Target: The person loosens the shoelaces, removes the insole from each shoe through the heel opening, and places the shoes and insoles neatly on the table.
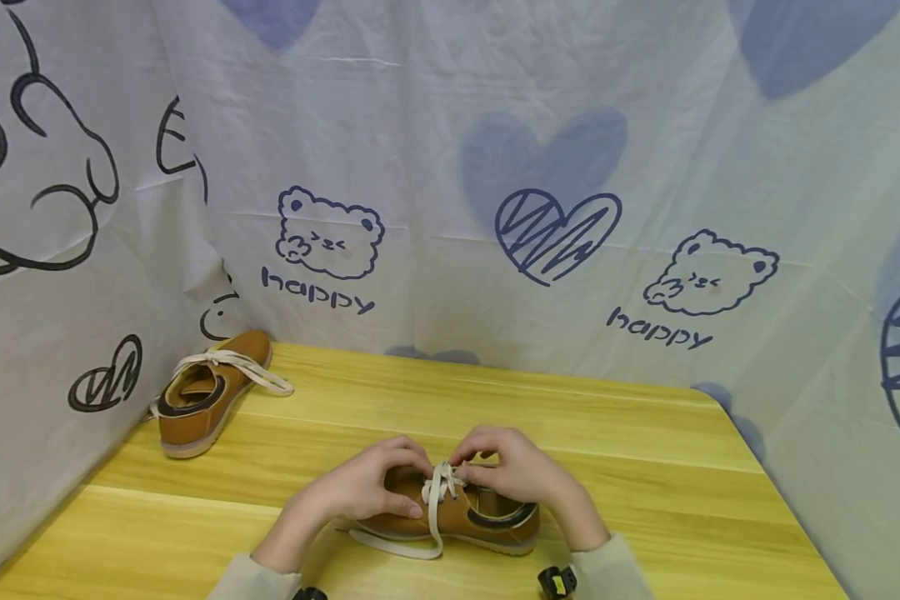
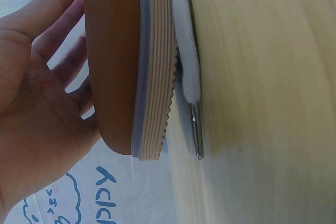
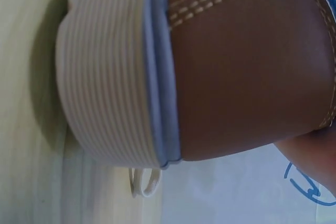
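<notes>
A brown leather shoe (image 1: 487, 527) with a pale ribbed sole lies near the table's front, toe to the left. White laces (image 1: 437, 500) bunch over its tongue, and one end trails down the near side. My left hand (image 1: 367, 483) grips around the toe part, thumb on the near side. With thumb and forefinger, my right hand (image 1: 521, 471) pinches the lace at the knot; the exact contact is small. A metal-tipped lace end (image 2: 196, 129) hangs beside the sole in the left wrist view. The shoe's heel (image 3: 247, 72) fills the right wrist view.
A matching brown shoe (image 1: 187, 429) with loose white laces stands at the table's back left, close to the curtain. Printed white curtains (image 1: 435, 250) border the yellow wooden table (image 1: 645, 467) at the back and sides.
</notes>
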`<action>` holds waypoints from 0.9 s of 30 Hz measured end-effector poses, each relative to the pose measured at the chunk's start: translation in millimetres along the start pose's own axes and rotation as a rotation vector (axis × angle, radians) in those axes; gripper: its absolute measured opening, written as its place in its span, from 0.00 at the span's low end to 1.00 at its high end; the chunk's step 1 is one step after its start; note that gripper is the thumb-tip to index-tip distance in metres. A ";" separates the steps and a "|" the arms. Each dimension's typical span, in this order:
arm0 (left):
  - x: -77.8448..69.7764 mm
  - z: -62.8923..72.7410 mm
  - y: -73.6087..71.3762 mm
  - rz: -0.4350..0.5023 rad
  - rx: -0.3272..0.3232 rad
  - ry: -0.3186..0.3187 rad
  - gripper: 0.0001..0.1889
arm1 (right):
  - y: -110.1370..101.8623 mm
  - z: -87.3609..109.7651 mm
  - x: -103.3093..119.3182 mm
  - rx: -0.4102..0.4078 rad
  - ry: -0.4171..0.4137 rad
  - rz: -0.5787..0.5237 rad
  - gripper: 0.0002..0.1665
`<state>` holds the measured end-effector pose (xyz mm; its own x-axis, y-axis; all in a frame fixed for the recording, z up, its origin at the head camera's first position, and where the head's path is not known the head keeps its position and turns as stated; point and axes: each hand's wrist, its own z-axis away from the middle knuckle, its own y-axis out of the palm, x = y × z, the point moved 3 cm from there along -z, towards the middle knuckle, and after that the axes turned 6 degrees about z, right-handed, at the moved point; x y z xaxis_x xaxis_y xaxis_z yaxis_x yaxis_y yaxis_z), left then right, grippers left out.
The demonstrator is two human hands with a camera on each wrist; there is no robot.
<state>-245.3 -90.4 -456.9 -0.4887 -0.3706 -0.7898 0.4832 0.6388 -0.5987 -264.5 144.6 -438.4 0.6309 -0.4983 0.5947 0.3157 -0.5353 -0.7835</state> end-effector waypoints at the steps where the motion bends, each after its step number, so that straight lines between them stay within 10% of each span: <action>1: -0.3 0.1 0.0 -0.001 0.001 -0.001 0.20 | 0.4 0.1 0.6 0.014 -0.006 -0.009 0.08; 27: -1.9 0.0 0.2 -0.010 -0.011 0.006 0.20 | -0.5 1.7 -2.9 -0.006 0.069 0.014 0.08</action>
<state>-244.3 -89.6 -455.6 -0.4980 -0.3732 -0.7828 0.4699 0.6426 -0.6053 -265.4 147.5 -440.0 0.5851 -0.5512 0.5949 0.3032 -0.5317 -0.7908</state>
